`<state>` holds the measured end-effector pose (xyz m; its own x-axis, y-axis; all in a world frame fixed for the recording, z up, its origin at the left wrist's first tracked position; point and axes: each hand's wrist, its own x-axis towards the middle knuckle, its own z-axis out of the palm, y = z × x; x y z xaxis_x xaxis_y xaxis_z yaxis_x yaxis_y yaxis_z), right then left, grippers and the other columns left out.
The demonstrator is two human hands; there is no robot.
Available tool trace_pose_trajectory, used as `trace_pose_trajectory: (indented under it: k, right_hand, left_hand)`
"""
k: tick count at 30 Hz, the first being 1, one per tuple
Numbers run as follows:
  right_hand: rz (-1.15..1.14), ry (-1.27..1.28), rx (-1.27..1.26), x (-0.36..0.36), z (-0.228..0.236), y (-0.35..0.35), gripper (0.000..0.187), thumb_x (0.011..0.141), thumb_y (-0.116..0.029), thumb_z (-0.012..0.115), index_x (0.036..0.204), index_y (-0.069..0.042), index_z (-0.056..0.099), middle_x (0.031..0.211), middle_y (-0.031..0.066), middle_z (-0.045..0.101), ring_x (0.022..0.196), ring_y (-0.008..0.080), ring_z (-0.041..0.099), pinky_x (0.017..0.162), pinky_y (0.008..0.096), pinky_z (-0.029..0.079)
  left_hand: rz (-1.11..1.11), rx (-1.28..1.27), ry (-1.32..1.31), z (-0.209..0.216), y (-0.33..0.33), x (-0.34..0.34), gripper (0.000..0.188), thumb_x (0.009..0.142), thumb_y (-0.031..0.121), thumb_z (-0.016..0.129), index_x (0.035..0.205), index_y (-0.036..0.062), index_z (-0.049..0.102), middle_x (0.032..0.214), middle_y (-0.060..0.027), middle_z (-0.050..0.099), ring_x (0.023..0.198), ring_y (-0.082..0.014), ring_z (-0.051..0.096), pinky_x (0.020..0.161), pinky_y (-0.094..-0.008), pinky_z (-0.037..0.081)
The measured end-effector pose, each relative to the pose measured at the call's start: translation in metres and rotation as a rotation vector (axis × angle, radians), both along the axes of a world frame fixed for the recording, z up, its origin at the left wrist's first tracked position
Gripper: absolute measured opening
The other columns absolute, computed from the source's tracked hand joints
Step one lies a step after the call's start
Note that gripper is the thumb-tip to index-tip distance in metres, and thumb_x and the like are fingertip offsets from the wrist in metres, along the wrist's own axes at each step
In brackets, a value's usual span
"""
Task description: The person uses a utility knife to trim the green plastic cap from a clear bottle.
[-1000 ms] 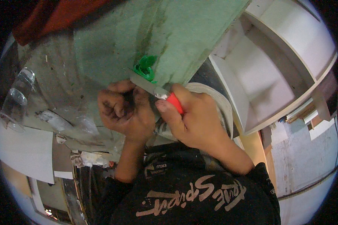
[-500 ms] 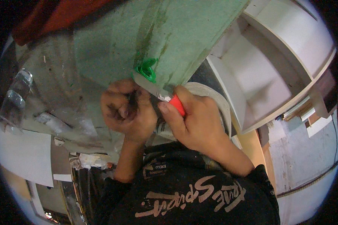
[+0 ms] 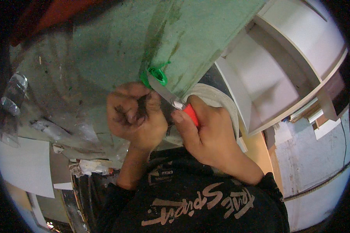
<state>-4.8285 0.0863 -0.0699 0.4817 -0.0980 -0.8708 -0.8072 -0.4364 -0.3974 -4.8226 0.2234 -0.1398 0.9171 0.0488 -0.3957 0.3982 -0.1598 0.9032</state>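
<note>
My right hand (image 3: 210,132) is closed round the red handle of a knife (image 3: 163,90), thumb along its near side. The blade slants up and left, its tip against a glossy green curled strip (image 3: 158,77), which looks like plastic. My left hand (image 3: 137,112) is closed, its fingers curled in and smeared with black. The green strip comes out at the top of this fist, beside the forefinger. What else lies inside the fist is hidden.
Beneath my hands is a worn greenish surface (image 3: 105,46) with dark stains. A clear plastic piece (image 3: 11,105) lies at far left. To the right stands a white shelf unit (image 3: 256,77), with a pale round rim (image 3: 227,101) beside my right hand. Reddish cloth (image 3: 46,19) hangs at upper left.
The green strip has curled into a tighter ring. Both hands and the knife appear slightly farther right in view, and the blade tip now overlaps the strip's near side.
</note>
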Motion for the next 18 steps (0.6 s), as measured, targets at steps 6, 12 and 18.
trace_pose_trajectory:
  k: [6, 12, 18]
  right_hand:
    - [0.008, 0.019, 0.009, 0.003, 0.004, -0.002, 0.031, 0.096, -0.027, 0.060, 0.081, 0.000, 0.054, 0.059, 0.0221, 0.054, 0.058, 0.0453, 0.058, 0.053, 0.0470, 0.043]
    - [-0.008, 0.005, 0.051, -0.003, 0.002, -0.009, 0.030, 0.096, -0.027, 0.060, 0.082, 0.000, 0.054, 0.059, 0.0212, 0.053, 0.058, 0.0443, 0.058, 0.052, 0.0459, 0.044]
    - [0.003, -0.003, 0.066, -0.006, -0.001, -0.008, 0.030, 0.095, -0.026, 0.060, 0.084, 0.000, 0.054, 0.059, 0.0213, 0.053, 0.059, 0.0443, 0.059, 0.053, 0.0464, 0.044]
  left_hand:
    - [0.000, -0.003, 0.079, 0.003, 0.002, 0.000, 0.036, 0.084, 0.001, 0.076, 0.086, 0.0077, 0.040, 0.087, -0.0085, 0.061, 0.073, -0.0115, 0.055, 0.064, -0.0239, 0.044]
    - [-0.027, -0.084, 0.030, 0.000, 0.010, 0.001, 0.042, 0.081, -0.002, 0.079, 0.086, 0.0085, 0.039, 0.092, -0.0118, 0.065, 0.078, -0.0137, 0.060, 0.073, -0.0260, 0.048]
    - [0.020, -0.073, 0.230, 0.013, 0.013, 0.013, 0.047, 0.081, 0.001, 0.081, 0.086, 0.0102, 0.035, 0.093, -0.0134, 0.067, 0.085, -0.0138, 0.062, 0.082, -0.0275, 0.048]
